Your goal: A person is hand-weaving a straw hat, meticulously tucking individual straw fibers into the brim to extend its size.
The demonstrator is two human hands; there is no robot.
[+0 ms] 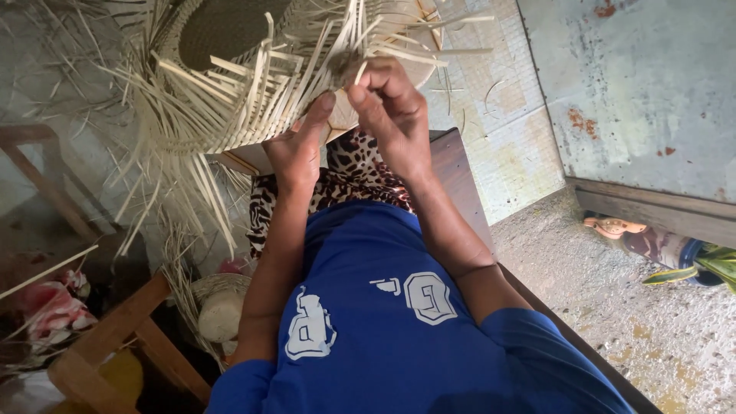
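Note:
A half-woven straw hat (230,69) with many loose pale strips sticking out is held up in front of me. My left hand (297,149) supports its brim edge from below, thumb raised against the weave. Just to the right, my right hand (392,107) pinches a few strips (360,65) at the rim between its fingertips. The two hands almost touch at the hat's edge. A leopard-print cloth (345,172) lies on my lap under the hands, above my blue shirt.
A wooden frame (115,337) stands at lower left, with another straw hat (218,307) and a red-and-white cloth (54,307) near it. A rusty grey metal door (644,92) is at right. Another person's sandalled foot (613,226) rests on the concrete floor (613,307).

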